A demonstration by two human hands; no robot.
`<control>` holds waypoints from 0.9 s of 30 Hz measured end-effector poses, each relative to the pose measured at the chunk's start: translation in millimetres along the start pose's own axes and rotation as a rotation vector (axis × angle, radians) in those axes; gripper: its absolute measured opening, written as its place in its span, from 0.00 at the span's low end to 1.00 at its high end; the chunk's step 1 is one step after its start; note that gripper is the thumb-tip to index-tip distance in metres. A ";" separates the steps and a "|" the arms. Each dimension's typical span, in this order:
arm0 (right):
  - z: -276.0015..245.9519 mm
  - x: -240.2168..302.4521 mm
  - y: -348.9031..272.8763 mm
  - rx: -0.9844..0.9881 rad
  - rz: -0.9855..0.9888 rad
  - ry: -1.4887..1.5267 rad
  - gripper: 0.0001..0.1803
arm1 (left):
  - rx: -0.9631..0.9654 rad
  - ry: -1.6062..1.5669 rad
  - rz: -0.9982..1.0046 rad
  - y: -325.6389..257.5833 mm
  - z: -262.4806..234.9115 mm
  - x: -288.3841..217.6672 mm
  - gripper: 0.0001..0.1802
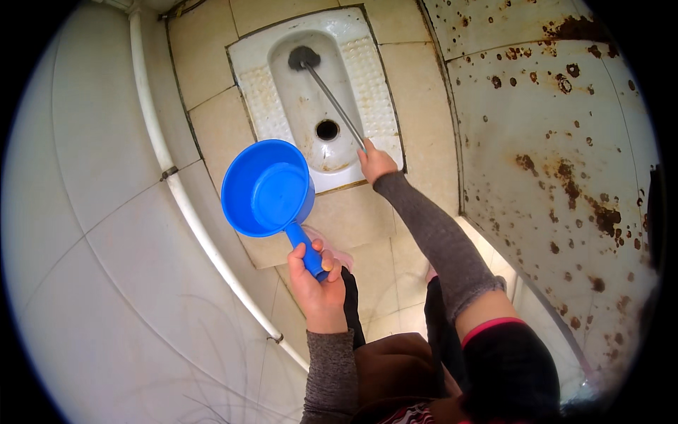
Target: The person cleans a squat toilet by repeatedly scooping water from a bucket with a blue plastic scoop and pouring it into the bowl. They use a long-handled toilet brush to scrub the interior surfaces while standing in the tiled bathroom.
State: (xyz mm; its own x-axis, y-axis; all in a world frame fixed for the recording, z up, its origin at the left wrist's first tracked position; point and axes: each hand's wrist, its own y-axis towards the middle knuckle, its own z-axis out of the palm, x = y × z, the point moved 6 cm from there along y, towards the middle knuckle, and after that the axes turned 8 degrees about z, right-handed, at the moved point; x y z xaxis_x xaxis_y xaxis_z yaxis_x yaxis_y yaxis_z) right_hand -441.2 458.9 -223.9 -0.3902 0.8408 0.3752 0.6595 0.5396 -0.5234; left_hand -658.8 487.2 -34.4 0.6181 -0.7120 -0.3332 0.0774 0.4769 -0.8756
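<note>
My left hand (314, 283) is wrapped round the handle of a blue plastic water dipper (272, 191), held in front of me at the left. No water can be made out inside the dipper. My right hand (376, 161) grips the end of a toilet brush (332, 99) by its thin metal-looking handle. The brush's dark grey head rests in the far end of the basin of a white squat toilet (378, 106). Between the brush head and my hands lies the toilet's round dark drain hole (327, 130). Brownish stains mark the basin and the ribbed footrests.
Beige tiles (417, 92) surround the toilet. A white pipe (183, 191) runs along the tiled left wall (92, 169). To the right stands a pale panel (522, 127) with many rust-brown spots. My feet and dark trouser legs are partly visible below.
</note>
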 end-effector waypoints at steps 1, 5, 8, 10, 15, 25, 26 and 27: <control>3.6 10.1 6.4 0.015 -0.006 0.021 0.19 | 0.000 -0.001 0.000 0.1 -2.3 -3.2 0.10; 40.1 -45.0 -60.5 0.139 0.110 0.025 0.22 | -0.009 -0.035 0.023 3.5 -8.7 -21.7 0.09; 42.8 -51.9 -66.8 0.094 0.116 0.002 0.21 | -0.037 -0.040 0.029 1.3 -9.3 -20.9 0.09; 31.5 -13.4 -14.3 0.011 0.087 0.009 0.19 | -0.010 -0.049 0.019 0.9 -5.6 -15.4 0.09; 52.0 -45.4 -23.4 0.061 0.081 -0.084 0.19 | -0.021 -0.084 -0.024 4.9 -12.8 -17.0 0.10; 30.7 -15.8 20.8 0.023 0.146 -0.154 0.19 | -0.044 -0.107 -0.011 4.4 -10.6 -20.1 0.08; 21.4 -22.5 11.5 0.033 0.148 -0.192 0.19 | -0.041 -0.099 -0.008 4.6 -11.2 -21.7 0.08; 7.6 -32.9 7.0 0.010 0.117 -0.185 0.20 | -0.040 -0.102 0.002 4.0 -9.9 -23.7 0.08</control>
State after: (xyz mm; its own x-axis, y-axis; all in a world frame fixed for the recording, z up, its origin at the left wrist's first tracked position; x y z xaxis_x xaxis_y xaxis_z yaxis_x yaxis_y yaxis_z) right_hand -428.6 435.3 -245.8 -0.4231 0.8910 0.1648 0.7011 0.4371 -0.5633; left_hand -680.9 500.9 -33.5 0.6948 -0.6540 -0.2993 0.0462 0.4558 -0.8889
